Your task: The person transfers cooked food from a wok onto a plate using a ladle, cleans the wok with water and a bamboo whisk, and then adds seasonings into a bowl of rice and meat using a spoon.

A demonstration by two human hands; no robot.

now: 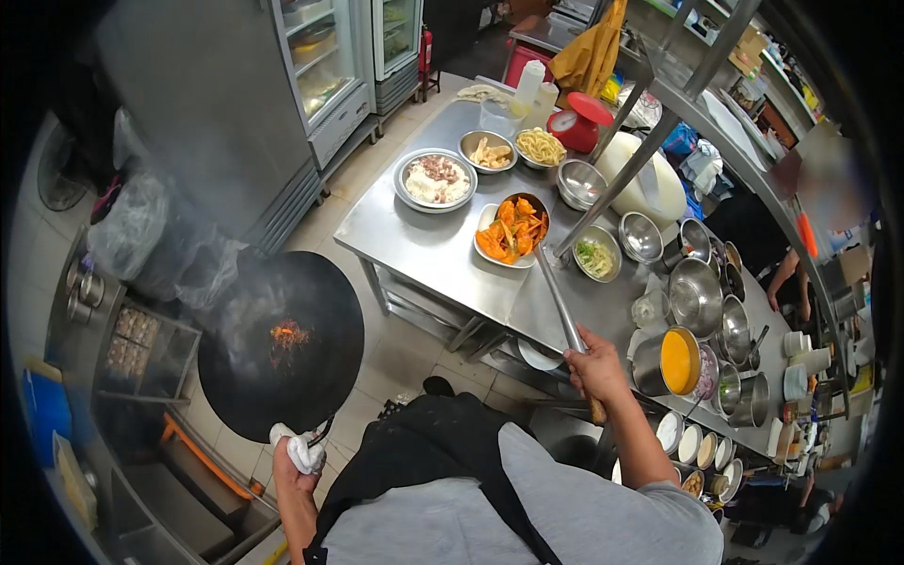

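My left hand [299, 459] is closed round a white cloth [306, 454] at the handle of a black wok [282, 386]. Steam rises over the wok, which holds a small orange residue [288, 333]. My right hand [595, 363] grips the wooden-ended handle of a long metal ladle [559, 299]. The ladle's bowl lies over a white dish [488, 250] on the steel table, against orange, sauced food [511, 229]. Behind the dish stand a bowl of rice with chopped topping [435, 179], a bowl of pale pieces [490, 152] and a bowl of noodles [540, 147].
The steel table [377, 221] carries a red scale [578, 122], squeeze bottles [529, 83] and a pot of orange liquid [680, 361]. Metal bowls [697, 297] crowd its right part. A steel post [612, 184] rises there. Someone's arm [783, 273] shows at right. Fridges [325, 75] stand behind.
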